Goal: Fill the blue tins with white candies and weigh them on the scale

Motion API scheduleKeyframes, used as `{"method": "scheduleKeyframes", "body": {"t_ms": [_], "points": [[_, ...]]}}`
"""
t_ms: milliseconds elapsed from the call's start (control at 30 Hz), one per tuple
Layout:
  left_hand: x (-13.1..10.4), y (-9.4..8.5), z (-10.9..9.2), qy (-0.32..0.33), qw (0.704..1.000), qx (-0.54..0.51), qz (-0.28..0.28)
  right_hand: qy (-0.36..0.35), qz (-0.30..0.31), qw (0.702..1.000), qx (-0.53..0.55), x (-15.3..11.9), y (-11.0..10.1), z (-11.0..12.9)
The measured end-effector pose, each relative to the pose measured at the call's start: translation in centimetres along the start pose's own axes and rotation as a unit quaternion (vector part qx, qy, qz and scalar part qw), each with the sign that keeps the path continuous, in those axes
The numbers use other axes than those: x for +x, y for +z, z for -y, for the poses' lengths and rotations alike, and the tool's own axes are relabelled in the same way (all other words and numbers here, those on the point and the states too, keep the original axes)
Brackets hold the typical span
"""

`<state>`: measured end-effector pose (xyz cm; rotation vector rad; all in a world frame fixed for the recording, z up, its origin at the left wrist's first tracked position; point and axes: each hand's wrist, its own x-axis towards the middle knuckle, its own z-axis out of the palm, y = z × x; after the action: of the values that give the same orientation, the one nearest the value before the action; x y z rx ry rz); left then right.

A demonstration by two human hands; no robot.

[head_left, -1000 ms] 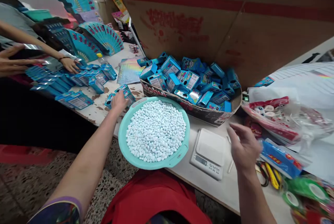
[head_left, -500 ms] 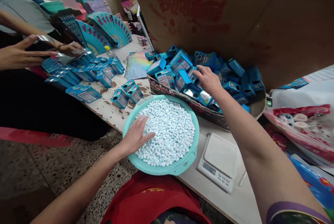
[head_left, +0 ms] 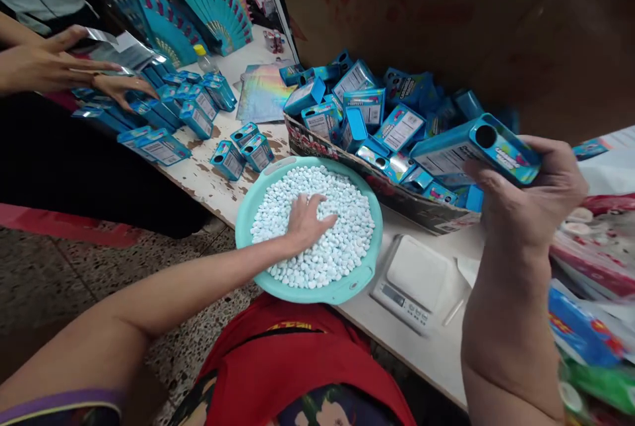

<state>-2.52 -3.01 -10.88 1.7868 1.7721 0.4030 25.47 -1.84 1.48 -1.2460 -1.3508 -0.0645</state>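
My right hand (head_left: 533,198) holds a small blue box (head_left: 476,151) lying on its side in the air, its round opening facing me. My left hand (head_left: 305,221) rests palm down in the pale blue-white candies (head_left: 342,241) that fill a teal bowl (head_left: 248,227) at the table's near edge. Behind the bowl sits a cardboard tray (head_left: 347,165) heaped with several more blue boxes (head_left: 370,112). Whether the left fingers hold any candies cannot be seen.
A white digital scale (head_left: 411,280) sits right of the bowl. Loose blue boxes (head_left: 243,151) lie on the worn table at left, where another person's hands (head_left: 54,69) handle more boxes near teal fans (head_left: 208,6). A large cardboard box (head_left: 446,9) stands behind; bagged toys (head_left: 595,241) lie at right.
My right hand has lifted a blue box out of the tray and brought it up toward me. My left hand has slid further into the candies toward the bowl's middle.
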Motion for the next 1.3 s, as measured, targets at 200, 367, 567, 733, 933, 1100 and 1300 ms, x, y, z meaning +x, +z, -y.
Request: {"method": "scheduleKeyframes", "body": {"t_ms": [200, 367, 567, 733, 933, 1100, 1300], "points": [[0.8, -1.1, -0.2, -0.043, 0.977, -0.207, 0.013, 0.160, 0.119, 0.979, 0.046, -7.4, -1.0, 5.8], [0.7, -2.3, -0.3, -0.151, 0.828, -0.531, 0.101, 0.282, 0.254, 0.922, 0.078, -11.0, 0.6, 7.9], [-0.2, -5.3, -2.8, -0.128, 0.744, -0.645, 0.120, 0.317, 0.344, 0.883, 0.041, -12.2, 3.3, 8.6], [-0.7, -7.1, -5.0, -0.090, 0.734, -0.668, 0.080, 0.273, 0.355, 0.894, 0.008, -11.9, 5.1, 9.0], [-0.4, -7.1, -6.1, -0.035, 0.722, -0.689, 0.056, 0.192, 0.385, 0.900, -0.067, -11.0, 5.9, 9.9], [-0.3, -7.1, -6.9, -0.040, 0.705, -0.707, 0.037, 0.152, 0.386, 0.906, -0.091, -10.5, 5.9, 10.0], [-0.3, -6.9, -6.8, -0.015, 0.721, -0.691, 0.036, 0.200, 0.370, 0.907, -0.021, -10.7, 6.0, 9.0]]}}
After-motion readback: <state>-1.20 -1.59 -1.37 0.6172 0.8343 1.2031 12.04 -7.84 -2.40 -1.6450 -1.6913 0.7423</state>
